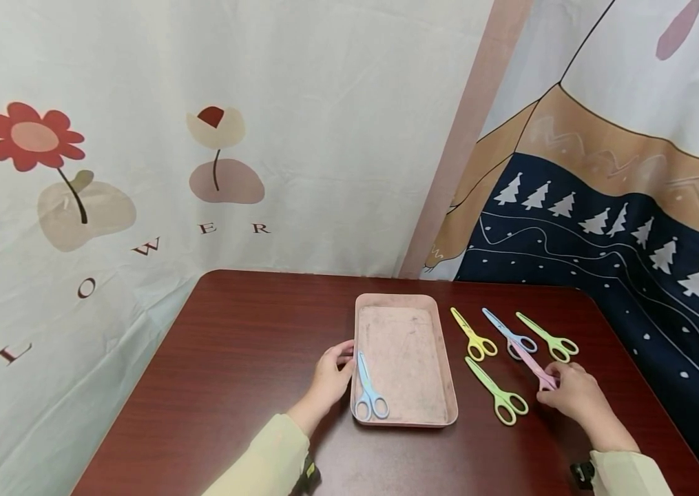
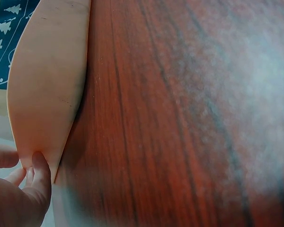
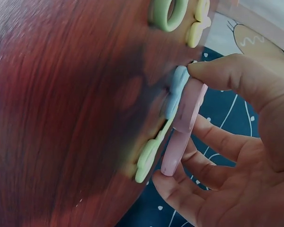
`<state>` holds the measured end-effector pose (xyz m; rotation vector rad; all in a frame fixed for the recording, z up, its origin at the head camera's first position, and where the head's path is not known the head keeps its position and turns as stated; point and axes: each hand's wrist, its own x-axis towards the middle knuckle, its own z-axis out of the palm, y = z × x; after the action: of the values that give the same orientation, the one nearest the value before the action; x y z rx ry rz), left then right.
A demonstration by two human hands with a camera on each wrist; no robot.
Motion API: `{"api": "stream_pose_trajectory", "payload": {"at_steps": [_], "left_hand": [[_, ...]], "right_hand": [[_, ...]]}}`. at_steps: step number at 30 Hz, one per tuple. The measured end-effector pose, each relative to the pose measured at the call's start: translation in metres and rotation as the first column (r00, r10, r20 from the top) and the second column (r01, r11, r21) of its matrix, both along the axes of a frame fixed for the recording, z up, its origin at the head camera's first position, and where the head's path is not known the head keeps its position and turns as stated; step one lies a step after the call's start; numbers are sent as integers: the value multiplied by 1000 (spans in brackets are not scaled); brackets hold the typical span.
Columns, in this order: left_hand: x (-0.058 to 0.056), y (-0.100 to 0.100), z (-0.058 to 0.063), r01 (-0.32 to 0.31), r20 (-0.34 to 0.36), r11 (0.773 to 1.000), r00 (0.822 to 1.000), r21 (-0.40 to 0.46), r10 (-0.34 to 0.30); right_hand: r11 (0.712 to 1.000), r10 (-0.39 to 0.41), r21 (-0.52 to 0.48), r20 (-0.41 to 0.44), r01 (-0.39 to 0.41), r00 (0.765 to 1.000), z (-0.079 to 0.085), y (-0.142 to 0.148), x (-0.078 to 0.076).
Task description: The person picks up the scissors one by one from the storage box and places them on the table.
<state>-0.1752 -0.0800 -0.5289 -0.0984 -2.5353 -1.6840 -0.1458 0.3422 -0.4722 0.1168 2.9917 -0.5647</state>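
Note:
On the right of the table, my right hand [image 1: 575, 396] pinches the handle end of pink scissors [image 1: 534, 365] between thumb and fingers. The right wrist view shows the pink handle [image 3: 182, 123] on edge, beside the blue and green handles. The pink blades overlap the handles of blue scissors [image 1: 507, 332] in the head view. At the left rim of a pink tray [image 1: 408, 386], my left hand [image 1: 332, 375] touches the outer wall with its fingertips [image 2: 39, 161]. Light blue scissors [image 1: 369, 389] lie inside the tray, along its left side.
Yellow scissors [image 1: 473, 336] lie just right of the tray. Green scissors [image 1: 498, 391] are nearer me, and another green pair [image 1: 549, 337] lies farther right. The dark red wooden table [image 1: 250, 344] ends at the back against a printed curtain [image 1: 324, 138].

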Motion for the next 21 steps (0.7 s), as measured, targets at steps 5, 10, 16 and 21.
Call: {"api": "stream_pose_trajectory", "payload": {"at_steps": [5,10,16,21], "left_hand": [[0,0,-1,1,2,1000,1000,6,-1],[0,0,1,0,11,1000,1000,8,0],[0,0,2,-4,15,1000,1000,0,4],[1,0,3,-8,24,1000,1000,-9,8]], "right_hand": [[1000,0,20,26,-1,1000,-1,4,1],[999,7,33,48,-8,999,-5,7,3],[999,22,41,85,-25,996,-8,9,4],[998,30,55,108,-36,994,-10,10,4]]}}
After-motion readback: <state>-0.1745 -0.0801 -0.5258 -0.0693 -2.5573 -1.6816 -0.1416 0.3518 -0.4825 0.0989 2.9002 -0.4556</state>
